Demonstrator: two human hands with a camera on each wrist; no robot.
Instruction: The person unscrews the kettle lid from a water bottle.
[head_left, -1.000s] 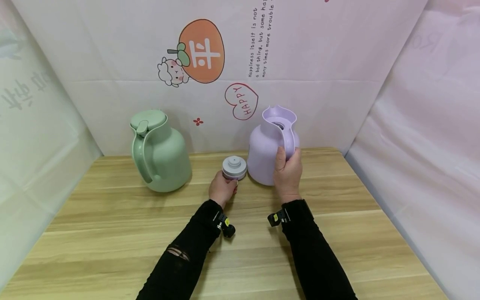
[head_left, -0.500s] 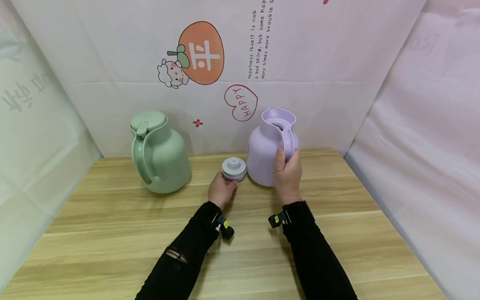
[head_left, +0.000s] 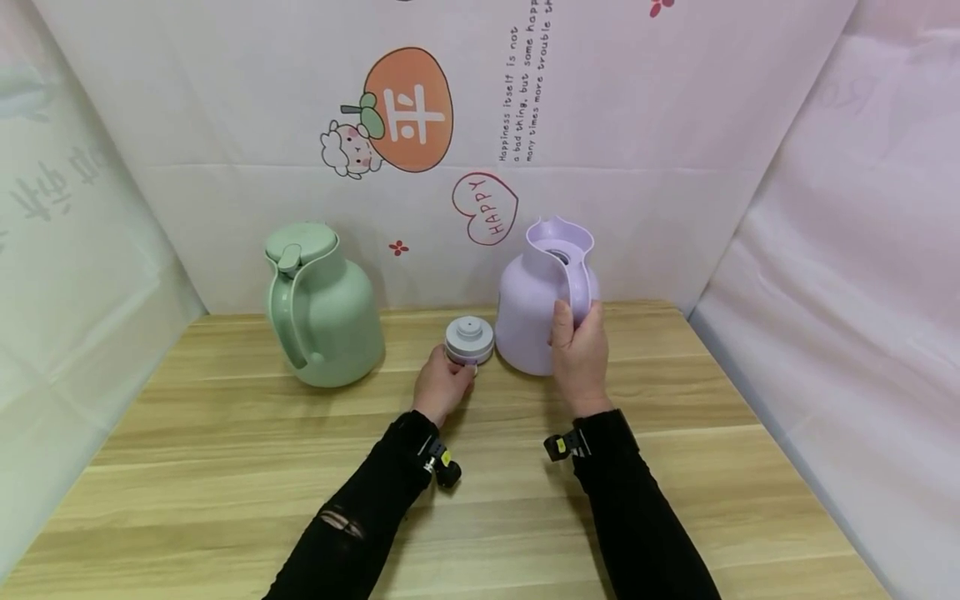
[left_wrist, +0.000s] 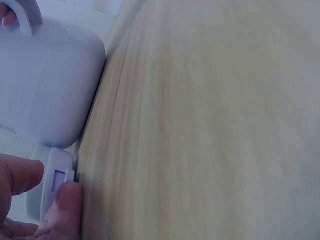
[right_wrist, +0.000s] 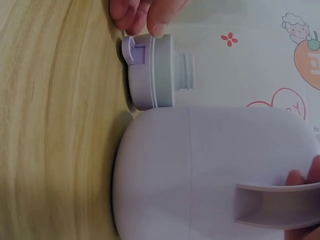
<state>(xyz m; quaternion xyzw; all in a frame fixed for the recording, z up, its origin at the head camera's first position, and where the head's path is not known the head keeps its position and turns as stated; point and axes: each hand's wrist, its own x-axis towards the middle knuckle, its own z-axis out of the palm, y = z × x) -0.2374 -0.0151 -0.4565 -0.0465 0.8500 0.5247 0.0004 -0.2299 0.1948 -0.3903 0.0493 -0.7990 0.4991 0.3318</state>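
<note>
The left hand (head_left: 442, 385) is pinching the lid (head_left: 469, 339), its grip closed on the lid's lower rim with thumb and fingertips (left_wrist: 67, 200). The lid is a round, smooth plastic stopper, pale grey on top with a small raised knob and a lilac band with a little tab below. It is standing upright on the desk (head_left: 225, 467), just left of the jug (head_left: 536, 308) and almost touching it.

The right hand (head_left: 579, 354) is wrapping its grip around the jug's handle (right_wrist: 272, 205), a flat curved strap. The jug is a squat, rounded lilac body with a matte smooth skin, a wavy open mouth and a dark opening inside. It is sitting upright near the desk's back edge.

A green jug (head_left: 318, 304) of the same bulbous shape, lid on, is standing well apart to the left. The desk is light wood-grain laminate, with wide bare room in front of both hands. Glossy white sheeting (head_left: 675, 125) with cartoon prints is closing in the back and both sides.
</note>
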